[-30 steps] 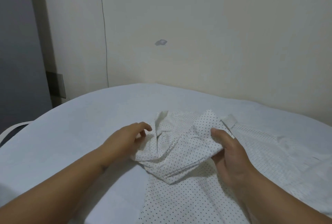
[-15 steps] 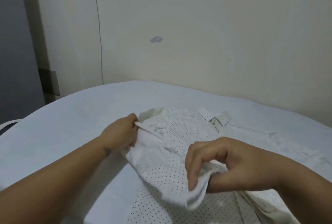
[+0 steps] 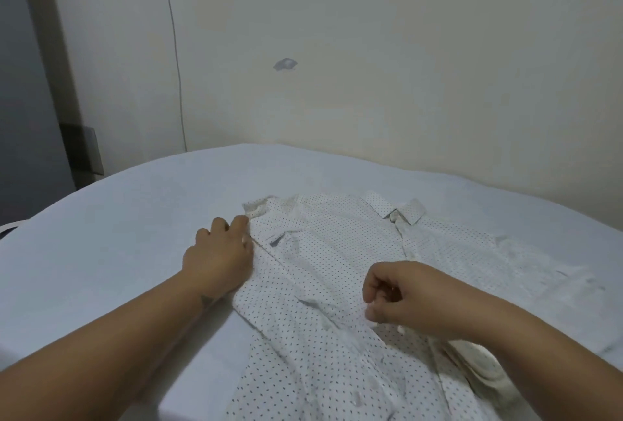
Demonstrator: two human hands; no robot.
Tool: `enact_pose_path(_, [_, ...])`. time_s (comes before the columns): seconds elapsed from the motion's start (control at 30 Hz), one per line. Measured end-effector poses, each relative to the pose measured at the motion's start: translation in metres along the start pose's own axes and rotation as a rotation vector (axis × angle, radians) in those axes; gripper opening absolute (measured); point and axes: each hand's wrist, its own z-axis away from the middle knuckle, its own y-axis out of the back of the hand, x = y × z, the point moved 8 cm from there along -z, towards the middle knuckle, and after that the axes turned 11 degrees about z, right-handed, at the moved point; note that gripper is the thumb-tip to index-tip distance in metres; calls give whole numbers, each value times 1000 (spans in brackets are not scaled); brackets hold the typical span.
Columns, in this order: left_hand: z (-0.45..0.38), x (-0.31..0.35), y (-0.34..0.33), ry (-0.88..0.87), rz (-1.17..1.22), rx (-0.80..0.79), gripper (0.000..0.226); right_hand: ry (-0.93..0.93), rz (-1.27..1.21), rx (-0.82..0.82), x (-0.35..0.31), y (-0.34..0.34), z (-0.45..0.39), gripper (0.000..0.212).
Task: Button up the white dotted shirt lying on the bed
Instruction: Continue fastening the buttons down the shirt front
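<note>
The white dotted shirt [image 3: 340, 252] lies spread front-up on the bed [image 3: 118, 235], collar [image 3: 394, 208] at the far side, front placket running down the middle. My left hand [image 3: 219, 258] rests at the shirt's left shoulder seam, fingers pinching the sleeve edge. My right hand [image 3: 404, 296] hovers over the lower front panel with fingers curled; its fingertips touch the cloth near the front edge, and I cannot see a firm hold. A chest pocket [image 3: 278, 240] shows beside my left hand.
The bed's pale blue sheet stretches left and behind the shirt. A cream wall [image 3: 371, 66] stands right behind the bed, with a thin cable [image 3: 175, 59] running down it. A dark gap and a grey door lie at the far left.
The bunched left front panel has been pulled over and laid flat across the shirt. My right hand has let the fold drop and lowered toward the front edge. My left hand stays at the shoulder.
</note>
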Motion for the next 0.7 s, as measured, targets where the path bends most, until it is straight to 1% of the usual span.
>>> enact_pose_path(0.07, [3,1,2,-65,36,-28,44,-38,-87,18,6,-8,-4,12])
enact_pose_path(0.17, [2,10,8,-157,72,-16,44,-50,-166,84,6,-18,-9,14])
enact_pose_path(0.23, [3,16,12,-178,-14,-7,42,-33,-175,136,0,-23,-11,12])
enact_pose_path(0.3, [7,28,20,-273,-190,68,39,-29,-175,184,-5,-26,-12,11])
enact_pose_path(0.37, [16,46,27,-372,-313,107,34,-47,-196,246,-7,-26,-11,19])
enact_pose_path(0.4, [23,56,28,-402,-288,84,29,-56,-204,268,-7,-25,-10,23])
enact_pose_path(0.43, [32,65,29,-407,-188,41,21,-57,-201,275,-8,-25,-10,23])
enact_pose_path(0.5, [48,75,28,-336,74,-95,8,-39,-197,264,-15,-26,-11,15])
enact_pose_path(0.53, [57,78,25,-294,178,-173,8,-38,-194,250,-19,-28,-10,8])
enact_pose_path(0.6, [76,84,19,-260,301,-287,10,-52,-147,222,-24,-32,-9,16])
enact_pose_path(0.63, [85,86,17,-252,337,-325,12,-58,-114,214,-25,-34,-10,17])
enact_pose_path(0.7, [100,86,11,-231,359,-368,15,-70,-49,208,-27,-37,-11,12])
